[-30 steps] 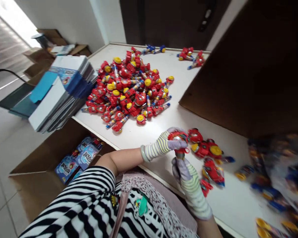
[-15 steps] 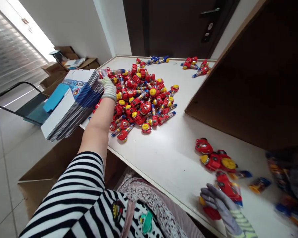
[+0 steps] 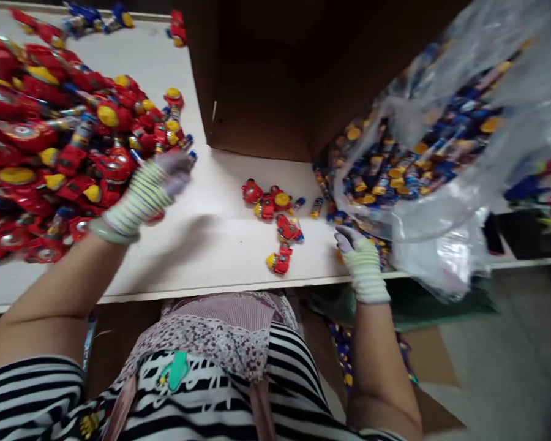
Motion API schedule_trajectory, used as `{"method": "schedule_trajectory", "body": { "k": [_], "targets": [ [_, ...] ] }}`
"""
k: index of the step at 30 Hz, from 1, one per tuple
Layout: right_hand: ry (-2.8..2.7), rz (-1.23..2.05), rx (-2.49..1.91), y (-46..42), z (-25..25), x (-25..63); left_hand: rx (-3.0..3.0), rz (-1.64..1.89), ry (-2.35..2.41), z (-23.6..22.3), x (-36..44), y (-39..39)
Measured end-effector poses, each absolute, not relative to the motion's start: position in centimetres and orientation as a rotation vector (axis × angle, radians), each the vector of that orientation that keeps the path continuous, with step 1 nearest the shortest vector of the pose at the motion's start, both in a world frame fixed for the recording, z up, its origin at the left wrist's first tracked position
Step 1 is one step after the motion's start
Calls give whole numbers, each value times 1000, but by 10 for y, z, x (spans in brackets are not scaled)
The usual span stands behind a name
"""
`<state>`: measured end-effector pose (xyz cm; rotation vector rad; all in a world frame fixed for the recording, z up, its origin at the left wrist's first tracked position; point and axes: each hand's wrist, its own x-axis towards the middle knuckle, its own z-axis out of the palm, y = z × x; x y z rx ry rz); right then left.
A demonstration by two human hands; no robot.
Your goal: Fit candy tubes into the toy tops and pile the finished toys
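Observation:
My left hand (image 3: 158, 184), in a striped glove with grey fingers, is over the right edge of a large pile of red plastic toys (image 3: 114, 165) with yellow knobs and printed tubes. Motion smears its fingers, so whether they hold anything is unclear. My right hand (image 3: 360, 257), gloved alike, has its fingers stretched out at loose printed tubes (image 3: 382, 248) below a clear plastic bag (image 3: 422, 220). The bag is full of small blue and yellow tubes (image 3: 395, 174). Between my hands lie several red toys (image 3: 287, 228) and a single tube (image 3: 316, 207).
A large open cardboard box (image 3: 261, 138) stands on its side at the back of the white table (image 3: 229, 245). Blue toys (image 3: 92, 18) lie at the far left. Under the table's front edge is a cardboard box (image 3: 429, 355) beside more small wrapped pieces.
My view has swung right. My left hand has moved from beside the stacked flat cartons to the pile's right edge. My right hand has left the red toys for the tubes by the bag.

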<state>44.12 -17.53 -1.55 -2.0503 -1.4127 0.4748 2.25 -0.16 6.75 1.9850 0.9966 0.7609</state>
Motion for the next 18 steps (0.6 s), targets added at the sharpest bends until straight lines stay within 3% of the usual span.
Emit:
{"method": "schedule_trajectory", "body": {
  "k": [4, 7, 10, 18],
  "targets": [
    [-1904, 244, -2196, -116, -25, 435, 2534, 270, 410, 32, 133, -38],
    [-1954, 178, -2347, -82, -30, 417, 2825, 50, 416, 5, 202, -51],
    [-2001, 144, -2383, -80, -35, 414, 2859, -115, 492, -5, 217, -49],
    [-1774, 542, -1761, -155, -27, 382, 1388, 642, 639, 9, 136, -44]
  ]
}}
